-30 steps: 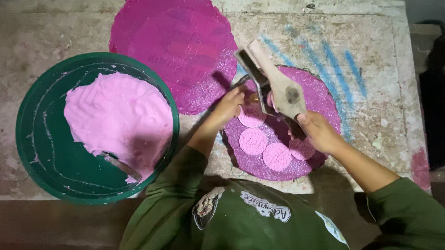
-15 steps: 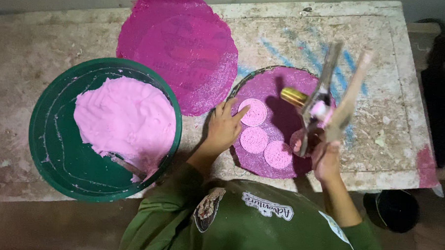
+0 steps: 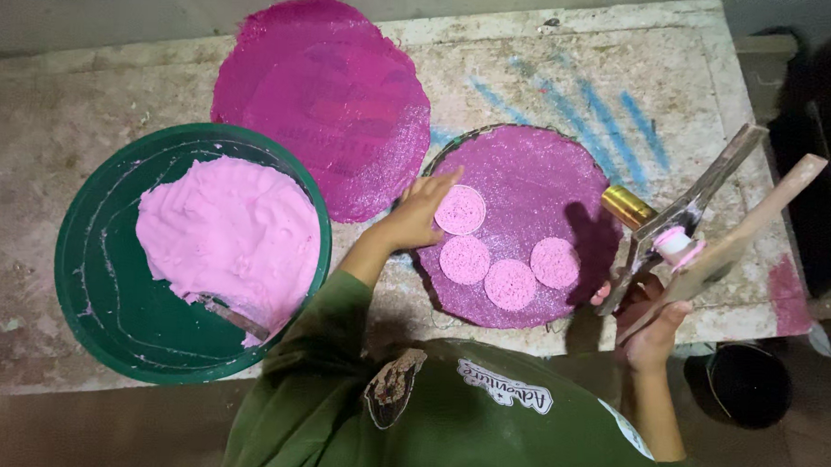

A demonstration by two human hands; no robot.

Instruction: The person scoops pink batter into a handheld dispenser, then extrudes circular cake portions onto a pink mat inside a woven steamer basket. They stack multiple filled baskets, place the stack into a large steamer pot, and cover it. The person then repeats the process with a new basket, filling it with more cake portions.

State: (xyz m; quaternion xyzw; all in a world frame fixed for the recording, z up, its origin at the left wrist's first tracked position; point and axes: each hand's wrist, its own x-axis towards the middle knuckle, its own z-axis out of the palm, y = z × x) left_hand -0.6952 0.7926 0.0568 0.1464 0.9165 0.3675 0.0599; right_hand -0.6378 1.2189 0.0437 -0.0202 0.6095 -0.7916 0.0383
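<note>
My left hand (image 3: 420, 209) rests with its fingers on the left edge of a round purple mat (image 3: 528, 173), touching one of several flat pink discs (image 3: 460, 209) that lie on it. My right hand (image 3: 650, 326) holds a hinged wooden press (image 3: 710, 230) raised off the table at the right, its two boards apart with a small pink lump between them. A brass-coloured cylinder (image 3: 626, 206) sits at the mat's right edge. A green basin (image 3: 110, 287) at the left holds a mass of pink dough (image 3: 227, 236) with a tool stuck in it.
A larger round magenta sheet (image 3: 319, 101) lies at the back of the stone table (image 3: 569, 64), which bears blue streaks. A dark bucket (image 3: 746, 383) stands on the floor at the lower right. A dark object stands beyond the table's right edge.
The press has swung out to the right and opened further. One more pink disc lies on the purple mat. My left hand has stayed at the mat's left edge.
</note>
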